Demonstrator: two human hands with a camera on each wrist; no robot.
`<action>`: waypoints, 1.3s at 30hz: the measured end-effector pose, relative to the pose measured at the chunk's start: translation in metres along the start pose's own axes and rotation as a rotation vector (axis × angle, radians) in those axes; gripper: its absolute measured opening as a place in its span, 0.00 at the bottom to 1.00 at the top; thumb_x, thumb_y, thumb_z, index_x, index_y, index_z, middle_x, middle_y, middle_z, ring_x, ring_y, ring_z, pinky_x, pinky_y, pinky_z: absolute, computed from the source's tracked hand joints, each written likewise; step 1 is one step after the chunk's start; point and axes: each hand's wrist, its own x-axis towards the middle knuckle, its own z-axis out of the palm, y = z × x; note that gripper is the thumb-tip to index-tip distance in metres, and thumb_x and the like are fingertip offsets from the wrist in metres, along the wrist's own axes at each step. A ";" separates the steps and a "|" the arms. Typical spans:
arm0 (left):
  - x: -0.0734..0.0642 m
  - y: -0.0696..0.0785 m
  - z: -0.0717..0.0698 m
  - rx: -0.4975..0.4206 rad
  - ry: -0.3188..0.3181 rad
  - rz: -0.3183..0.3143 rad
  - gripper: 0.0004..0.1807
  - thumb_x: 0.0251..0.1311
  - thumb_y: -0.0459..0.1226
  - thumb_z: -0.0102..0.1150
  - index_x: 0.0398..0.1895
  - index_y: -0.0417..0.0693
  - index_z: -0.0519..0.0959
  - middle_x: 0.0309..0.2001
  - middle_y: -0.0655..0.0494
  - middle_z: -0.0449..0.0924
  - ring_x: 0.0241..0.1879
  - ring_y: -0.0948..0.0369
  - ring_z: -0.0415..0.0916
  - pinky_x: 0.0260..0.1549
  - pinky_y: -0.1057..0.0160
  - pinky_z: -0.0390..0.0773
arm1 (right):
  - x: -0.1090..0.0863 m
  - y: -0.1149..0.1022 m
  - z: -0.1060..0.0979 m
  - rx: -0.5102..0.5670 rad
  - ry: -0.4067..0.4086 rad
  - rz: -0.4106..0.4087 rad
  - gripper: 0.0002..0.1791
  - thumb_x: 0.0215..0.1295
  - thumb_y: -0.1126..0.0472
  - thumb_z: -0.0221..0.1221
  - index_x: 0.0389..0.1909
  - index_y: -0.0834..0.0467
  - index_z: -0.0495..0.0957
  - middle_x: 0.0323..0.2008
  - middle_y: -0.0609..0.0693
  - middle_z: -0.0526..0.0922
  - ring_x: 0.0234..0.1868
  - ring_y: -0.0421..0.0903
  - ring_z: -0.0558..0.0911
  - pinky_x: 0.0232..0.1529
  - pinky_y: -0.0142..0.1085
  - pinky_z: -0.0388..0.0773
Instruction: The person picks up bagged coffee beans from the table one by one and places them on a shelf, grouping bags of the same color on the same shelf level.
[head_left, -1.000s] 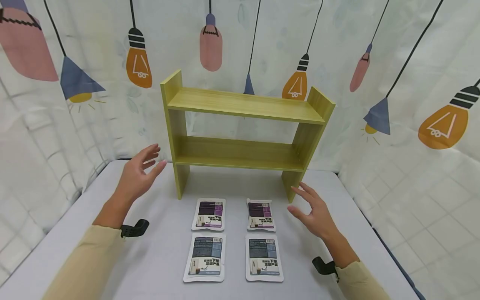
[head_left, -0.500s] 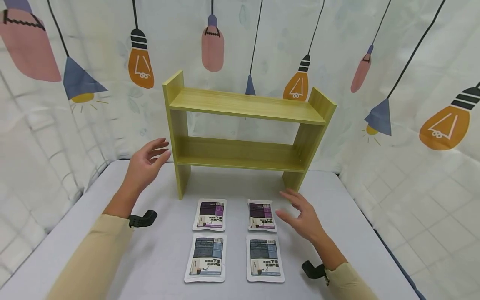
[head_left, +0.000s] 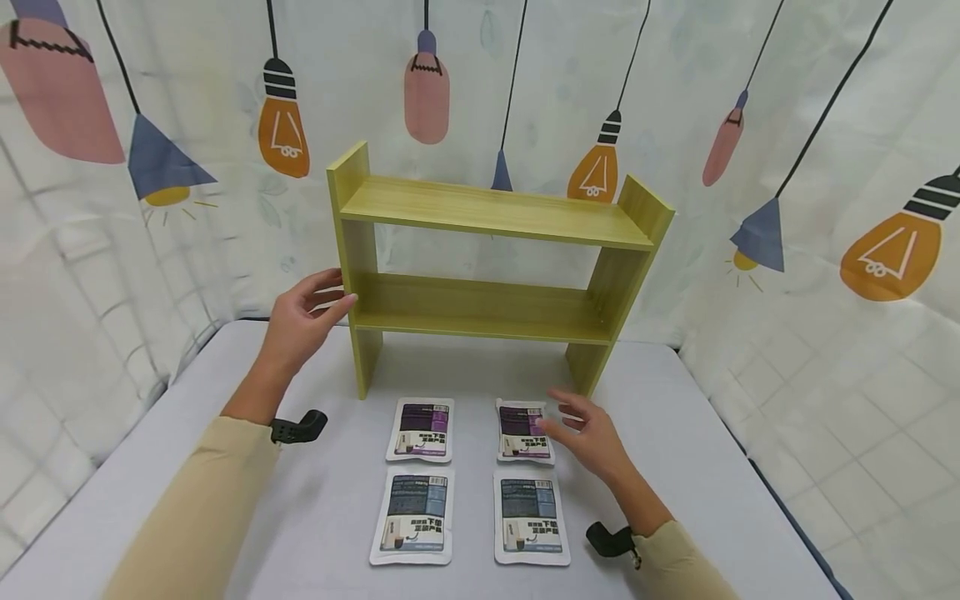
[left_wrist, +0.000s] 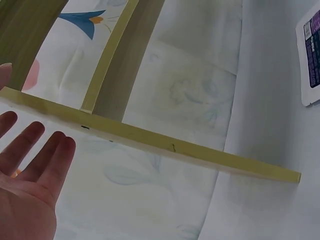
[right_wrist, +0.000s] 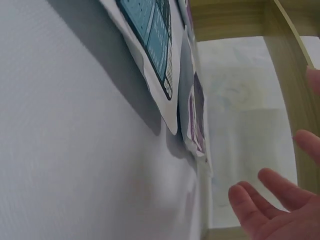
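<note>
A yellow-green wooden two-tier shelf (head_left: 480,304) stands on the white-covered table. At its left side panel is my left hand (head_left: 300,321); the thumb lies at the panel's front edge and the fingers are on the outer side. In the left wrist view those fingers (left_wrist: 55,160) look fairly straight, and whether they touch the panel I cannot tell. My right hand (head_left: 588,437) hovers with loosely bent, parted fingers beside the right purple-labelled pouch (head_left: 525,437), its thumb tip overlapping the pouch's right edge in the head view. Nothing is between its fingers in the right wrist view.
A second purple-labelled pouch (head_left: 422,432) lies to the left. Nearer the front are the left blue-labelled pouch (head_left: 412,517) and the right blue-labelled pouch (head_left: 531,518). A patterned curtain (head_left: 480,83) hangs behind the shelf. Black wrist cameras (head_left: 300,427) jut from the sleeves.
My left hand has moved right, up to the shelf's side panel. My right hand has come left and down, from beside the shelf's right leg to the right purple-labelled pouch.
</note>
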 end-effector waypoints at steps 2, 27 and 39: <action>0.002 0.001 0.002 -0.008 0.005 -0.006 0.36 0.68 0.52 0.63 0.76 0.54 0.68 0.72 0.53 0.71 0.67 0.53 0.73 0.66 0.52 0.76 | 0.002 0.002 0.002 0.030 -0.013 0.031 0.33 0.62 0.50 0.72 0.67 0.53 0.77 0.69 0.56 0.77 0.66 0.62 0.78 0.66 0.55 0.78; 0.014 0.002 0.008 -0.035 0.039 -0.031 0.35 0.67 0.59 0.60 0.73 0.54 0.72 0.70 0.53 0.75 0.66 0.53 0.76 0.61 0.47 0.81 | 0.018 0.006 0.017 -0.115 -0.126 0.268 0.31 0.49 0.52 0.79 0.57 0.51 0.85 0.56 0.56 0.84 0.54 0.54 0.83 0.54 0.54 0.84; 0.013 0.003 0.004 -0.036 0.030 -0.061 0.37 0.65 0.59 0.63 0.72 0.55 0.73 0.69 0.54 0.76 0.65 0.54 0.77 0.55 0.60 0.83 | 0.028 0.007 0.023 -0.228 -0.181 0.257 0.33 0.46 0.52 0.81 0.57 0.49 0.85 0.53 0.55 0.84 0.50 0.51 0.80 0.52 0.49 0.83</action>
